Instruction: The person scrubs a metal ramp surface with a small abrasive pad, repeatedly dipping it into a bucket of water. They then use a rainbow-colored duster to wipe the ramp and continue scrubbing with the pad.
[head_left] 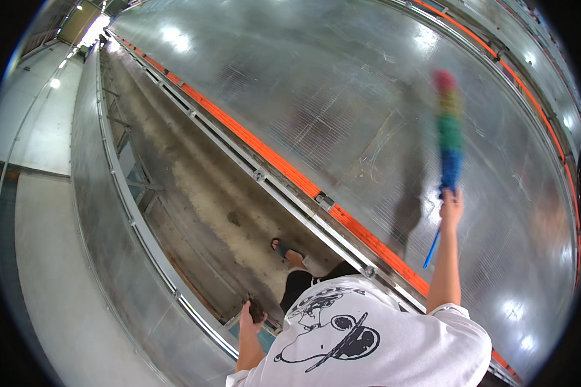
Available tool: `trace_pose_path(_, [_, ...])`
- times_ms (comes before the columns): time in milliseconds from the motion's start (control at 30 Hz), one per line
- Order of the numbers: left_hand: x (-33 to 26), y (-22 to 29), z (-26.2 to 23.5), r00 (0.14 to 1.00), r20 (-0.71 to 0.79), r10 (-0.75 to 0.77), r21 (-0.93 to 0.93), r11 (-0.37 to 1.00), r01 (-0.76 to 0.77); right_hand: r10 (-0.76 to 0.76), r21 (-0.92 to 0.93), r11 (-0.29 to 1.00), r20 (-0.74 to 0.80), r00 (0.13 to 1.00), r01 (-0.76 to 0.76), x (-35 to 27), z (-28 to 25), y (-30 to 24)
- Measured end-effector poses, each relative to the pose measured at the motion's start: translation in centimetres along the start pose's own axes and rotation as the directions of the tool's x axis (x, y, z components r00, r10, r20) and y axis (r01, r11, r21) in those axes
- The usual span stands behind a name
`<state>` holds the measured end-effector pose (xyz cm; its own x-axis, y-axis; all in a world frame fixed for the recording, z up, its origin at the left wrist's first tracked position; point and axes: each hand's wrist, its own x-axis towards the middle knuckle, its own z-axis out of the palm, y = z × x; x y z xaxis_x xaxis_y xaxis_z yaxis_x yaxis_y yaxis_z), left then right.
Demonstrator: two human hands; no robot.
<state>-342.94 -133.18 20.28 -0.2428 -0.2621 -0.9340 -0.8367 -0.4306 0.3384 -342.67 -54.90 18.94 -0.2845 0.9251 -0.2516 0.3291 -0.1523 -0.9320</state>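
Note:
My right hand (453,205) is closed round the blue handle of a fluffy duster (450,132) and reaches out over a wide, shiny metal table (342,97). The duster's head runs from blue through green and yellow to pinkish red at its tip, and is smeared by motion. Below the hand the thin end of the blue handle sticks out. I cannot tell whether the duster touches the metal. Low by my left side, my left hand (248,320) has its fingers curled at a small dark brown object (257,311), whose kind I cannot make out.
An orange strip (258,148) and a metal rail (290,208) run along the table's near edge. My sandalled foot (286,248) stands in a narrow, stained aisle (193,174). Another metal-edged table (119,213) borders its left, and a second orange strip (516,80) lies at far right.

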Motion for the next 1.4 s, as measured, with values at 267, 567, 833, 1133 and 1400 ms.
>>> trace_pose_path(267, [4.3,3.9,-0.2,0.986,0.089,0.140,0.175,0.972,-0.154,0.059,-0.058,0.993,-0.518,0.853,-0.104,8.8,4.1,3.0])
trace_pose_path(567, [11.0,33.8,12.5,0.960,0.130,0.247,-0.011,0.969,-0.248,-0.208,-0.278,0.825,0.659,0.723,0.492,-18.3,44.4,-6.8])
trace_pose_path(833, [12.8,40.8,12.3,0.933,0.236,0.272,-0.129,0.960,-0.248,-0.043,0.046,0.998,0.014,0.999,0.042,-7.6,33.0,-10.7])
trace_pose_path(1133, [17.2,43.7,10.7,0.984,0.104,0.145,-0.100,0.986,-0.135,-0.073,0.262,0.964,0.067,0.995,0.053,4.7,47.9,-3.9])
trace_pose_path(1400, [14.7,63.4,20.8,0.898,0.140,0.416,-0.050,0.909,-0.414,-0.145,-0.098,0.937,0.764,0.628,0.335,-16.6,75.8,-19.3])
